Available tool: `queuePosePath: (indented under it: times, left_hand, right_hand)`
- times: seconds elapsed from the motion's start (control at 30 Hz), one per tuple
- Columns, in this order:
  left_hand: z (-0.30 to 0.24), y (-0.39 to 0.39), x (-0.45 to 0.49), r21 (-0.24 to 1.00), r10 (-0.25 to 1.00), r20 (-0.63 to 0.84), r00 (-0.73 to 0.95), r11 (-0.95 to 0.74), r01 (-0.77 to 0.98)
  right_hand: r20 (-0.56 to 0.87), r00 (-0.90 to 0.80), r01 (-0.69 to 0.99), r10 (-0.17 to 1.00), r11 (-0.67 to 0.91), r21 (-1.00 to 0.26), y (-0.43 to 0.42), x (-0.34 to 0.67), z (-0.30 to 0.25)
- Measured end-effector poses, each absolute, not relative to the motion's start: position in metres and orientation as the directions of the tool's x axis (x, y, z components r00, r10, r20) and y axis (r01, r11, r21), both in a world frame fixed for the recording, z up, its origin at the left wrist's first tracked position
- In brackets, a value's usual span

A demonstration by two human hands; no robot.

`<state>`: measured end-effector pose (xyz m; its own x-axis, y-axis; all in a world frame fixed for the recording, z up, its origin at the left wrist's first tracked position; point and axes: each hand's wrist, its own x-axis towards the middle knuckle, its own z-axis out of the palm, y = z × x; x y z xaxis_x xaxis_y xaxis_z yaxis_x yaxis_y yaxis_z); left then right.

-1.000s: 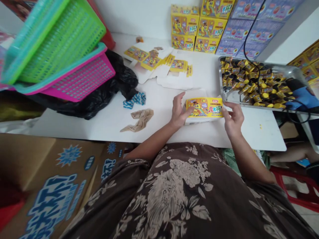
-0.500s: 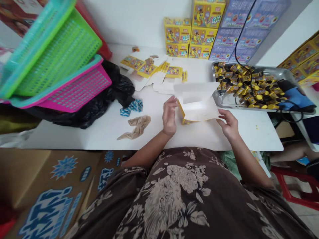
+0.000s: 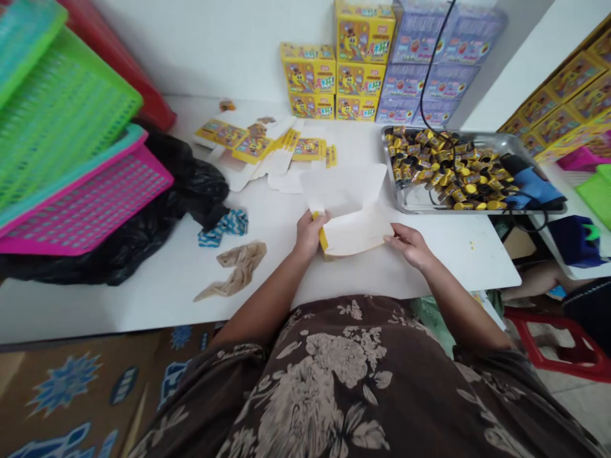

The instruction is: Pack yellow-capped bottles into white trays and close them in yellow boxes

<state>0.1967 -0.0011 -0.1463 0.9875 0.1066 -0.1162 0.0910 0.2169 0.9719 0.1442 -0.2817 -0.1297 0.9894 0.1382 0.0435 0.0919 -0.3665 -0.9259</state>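
Observation:
A small yellow carton [image 3: 356, 232], white inside, sits on the white table with its lid flap raised at the back. My left hand [image 3: 309, 236] grips the carton's left end, fingers at its upper left corner. On the opposite end, my right hand [image 3: 408, 245] pinches the right front corner between thumb and fingers. The carton's inside shows bare white card. Behind it lie flattened yellow and white cartons [image 3: 258, 149] in a loose pile. To the right, a metal tray [image 3: 401, 207] holds many small yellow-and-black cups [image 3: 443, 165].
Stacked yellow boxes [image 3: 360, 79] and purple boxes [image 3: 424, 86] stand along the wall. Plastic baskets [image 3: 95, 203] lean over a black bag [image 3: 191, 172] at left. A patterned cloth [image 3: 224, 228] and a beige cloth [image 3: 238, 270] lie nearby. A black cable [image 3: 422, 95] hangs over the tray.
My left hand has closed from loose fingers onto the carton's left end. My right hand still holds the right corner. The view has swung right, so the scene appears shifted left.

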Motion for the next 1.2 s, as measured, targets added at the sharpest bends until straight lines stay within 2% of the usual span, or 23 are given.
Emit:
queuePosePath:
  times: [0.1, 0.17, 0.2, 0.27, 0.33, 0.4, 0.5, 0.67, 0.83, 1.2]
  left_hand:
    - [-0.145, 0.004, 0.192, 0.969, 0.129, -0.103, 0.986, 0.237, 0.07]
    - [-0.144, 0.004, 0.188, 0.964, 0.125, -0.101, 0.987, 0.256, 0.066]
    - [-0.143, 0.003, 0.186, 0.964, 0.102, -0.102, 0.989, 0.256, 0.073]
    - [-0.143, 0.001, 0.181, 0.967, 0.024, -0.104, 0.994, 0.235, 0.096]
    - [-0.143, -0.001, 0.177, 0.975, -0.044, -0.093, 0.995, 0.197, 0.1]
    - [-0.145, -0.001, 0.173, 0.983, -0.077, -0.069, 0.995, 0.167, 0.081]
    - [-0.146, 0.002, 0.169, 0.992, -0.1, -0.037, 0.994, 0.112, 0.049]
    - [-0.145, 0.009, 0.17, 0.995, -0.163, -0.041, 0.986, 0.085, 0.055]
    - [-0.148, 0.014, 0.172, 0.99, -0.197, -0.067, 0.978, 0.107, 0.09]
    - [-0.153, 0.012, 0.171, 0.982, -0.191, -0.132, 0.973, 0.111, 0.155]
  right_hand:
    - [0.005, 0.991, 0.044, 0.133, -0.294, -0.955, -0.305, 0.165, -0.118]
    - [-0.014, 0.998, 0.006, 0.064, -0.305, -0.952, -0.325, 0.194, -0.111]
    - [-0.005, 1.0, -0.002, 0.005, -0.367, -0.93, -0.334, 0.212, -0.108]
    - [0.08, 0.989, -0.011, -0.125, -0.598, -0.801, -0.349, 0.252, -0.102]
    - [0.204, 0.954, -0.068, -0.221, -0.819, -0.57, -0.358, 0.294, -0.097]
    - [0.242, 0.929, -0.173, -0.279, -0.908, -0.382, -0.36, 0.33, -0.093]
    - [0.205, 0.926, -0.258, -0.316, -0.928, -0.267, -0.354, 0.37, -0.091]
    - [0.095, 0.94, -0.288, -0.329, -0.909, -0.301, -0.335, 0.398, -0.102]
    - [0.131, 0.919, -0.306, -0.371, -0.883, -0.357, -0.345, 0.404, -0.101]
    - [0.214, 0.861, -0.417, -0.461, -0.881, -0.223, -0.388, 0.383, -0.104]
